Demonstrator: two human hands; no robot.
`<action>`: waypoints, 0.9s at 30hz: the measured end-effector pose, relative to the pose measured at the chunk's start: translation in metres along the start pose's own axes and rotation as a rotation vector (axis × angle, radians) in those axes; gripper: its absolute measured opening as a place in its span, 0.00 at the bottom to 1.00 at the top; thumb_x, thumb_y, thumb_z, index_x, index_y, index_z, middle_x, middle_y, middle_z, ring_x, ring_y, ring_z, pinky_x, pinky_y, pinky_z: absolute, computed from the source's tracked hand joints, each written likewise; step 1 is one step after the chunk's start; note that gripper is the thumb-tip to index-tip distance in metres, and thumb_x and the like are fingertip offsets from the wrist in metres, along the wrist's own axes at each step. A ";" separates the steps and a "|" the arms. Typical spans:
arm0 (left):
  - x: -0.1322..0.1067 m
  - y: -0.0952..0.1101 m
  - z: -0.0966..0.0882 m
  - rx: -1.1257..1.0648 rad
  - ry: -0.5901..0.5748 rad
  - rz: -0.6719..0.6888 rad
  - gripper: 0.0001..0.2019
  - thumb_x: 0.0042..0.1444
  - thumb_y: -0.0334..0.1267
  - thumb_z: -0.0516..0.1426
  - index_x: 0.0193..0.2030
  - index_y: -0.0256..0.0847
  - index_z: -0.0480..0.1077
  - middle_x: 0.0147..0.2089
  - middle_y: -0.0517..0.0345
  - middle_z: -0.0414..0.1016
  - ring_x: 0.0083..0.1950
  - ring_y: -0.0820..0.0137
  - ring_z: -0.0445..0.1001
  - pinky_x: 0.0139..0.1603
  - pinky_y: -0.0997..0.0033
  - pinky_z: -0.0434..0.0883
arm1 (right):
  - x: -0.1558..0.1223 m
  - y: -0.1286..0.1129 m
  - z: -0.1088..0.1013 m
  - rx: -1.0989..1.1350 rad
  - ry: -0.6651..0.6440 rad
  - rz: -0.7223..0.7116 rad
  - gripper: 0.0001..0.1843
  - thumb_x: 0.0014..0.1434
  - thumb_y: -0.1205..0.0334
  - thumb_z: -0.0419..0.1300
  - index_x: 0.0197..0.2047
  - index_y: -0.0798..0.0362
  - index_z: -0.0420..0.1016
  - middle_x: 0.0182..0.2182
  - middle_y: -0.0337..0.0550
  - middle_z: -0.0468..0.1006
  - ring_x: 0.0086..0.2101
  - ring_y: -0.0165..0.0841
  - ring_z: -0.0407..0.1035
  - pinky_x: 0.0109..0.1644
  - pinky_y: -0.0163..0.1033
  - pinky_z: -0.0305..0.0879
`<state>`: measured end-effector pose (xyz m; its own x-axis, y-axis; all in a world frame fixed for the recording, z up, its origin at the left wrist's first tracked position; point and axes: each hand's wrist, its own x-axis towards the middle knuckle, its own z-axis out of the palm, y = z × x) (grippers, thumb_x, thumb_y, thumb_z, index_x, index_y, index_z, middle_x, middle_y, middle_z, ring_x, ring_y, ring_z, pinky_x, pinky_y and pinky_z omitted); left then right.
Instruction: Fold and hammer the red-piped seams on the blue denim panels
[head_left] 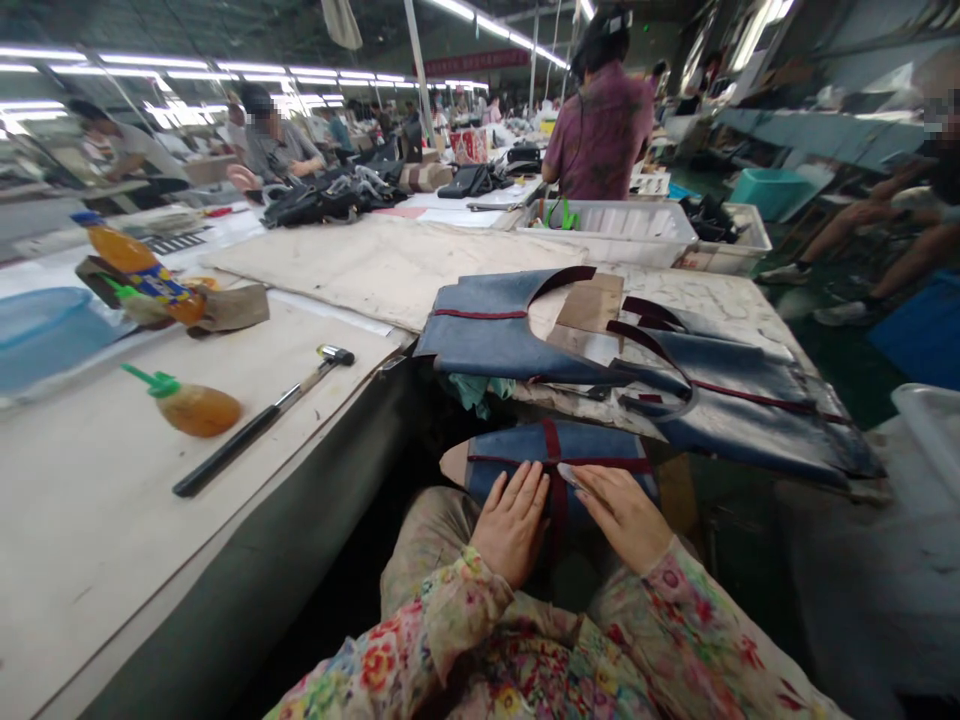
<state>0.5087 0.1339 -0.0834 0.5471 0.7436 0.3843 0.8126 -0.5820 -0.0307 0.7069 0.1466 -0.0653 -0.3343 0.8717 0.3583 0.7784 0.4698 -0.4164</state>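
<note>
Left hand [511, 530] flat, fingertips on dark blue leather-look piece with crossing dark red strips [510, 445], at lap [424, 545]; right hand [630, 518] pinches slim pale-tipped tool [568, 473] near the strip crossing; dark blue curved-cut panels with dark red bands [480, 335] on pale worktable [720, 290] ahead; black-handled hammer [251, 435], rounded amber squeeze bottle with green nozzle [199, 409] on cream-covered table [97, 520], left; co-worker in purple top [600, 145] by long white plastic crate [622, 222], back turned
</note>
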 end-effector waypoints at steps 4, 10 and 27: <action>0.003 0.001 -0.002 -0.042 0.025 -0.032 0.22 0.59 0.41 0.45 0.60 0.38 0.54 0.62 0.57 0.56 0.62 0.69 0.52 0.59 0.64 0.53 | 0.008 0.002 -0.007 0.032 -0.094 -0.009 0.17 0.61 0.60 0.46 0.49 0.54 0.68 0.44 0.44 0.71 0.45 0.32 0.63 0.51 0.42 0.62; 0.026 0.005 -0.010 -0.107 0.020 -0.159 0.16 0.57 0.40 0.49 0.52 0.40 0.62 0.49 0.56 0.68 0.50 0.68 0.64 0.49 0.63 0.60 | 0.023 0.000 -0.018 -0.041 -0.245 -0.057 0.17 0.61 0.62 0.45 0.49 0.56 0.68 0.44 0.46 0.71 0.44 0.34 0.64 0.51 0.45 0.63; 0.040 0.002 0.000 -0.127 0.002 -0.024 0.16 0.59 0.37 0.45 0.50 0.34 0.64 0.53 0.55 0.67 0.53 0.67 0.63 0.57 0.66 0.56 | 0.025 -0.008 -0.006 -0.222 -0.128 -0.048 0.18 0.61 0.64 0.44 0.50 0.54 0.68 0.45 0.45 0.71 0.44 0.34 0.63 0.48 0.40 0.65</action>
<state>0.5319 0.1629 -0.0678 0.5270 0.7573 0.3858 0.7937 -0.6008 0.0953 0.6955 0.1635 -0.0484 -0.4272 0.8665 0.2582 0.8531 0.4809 -0.2024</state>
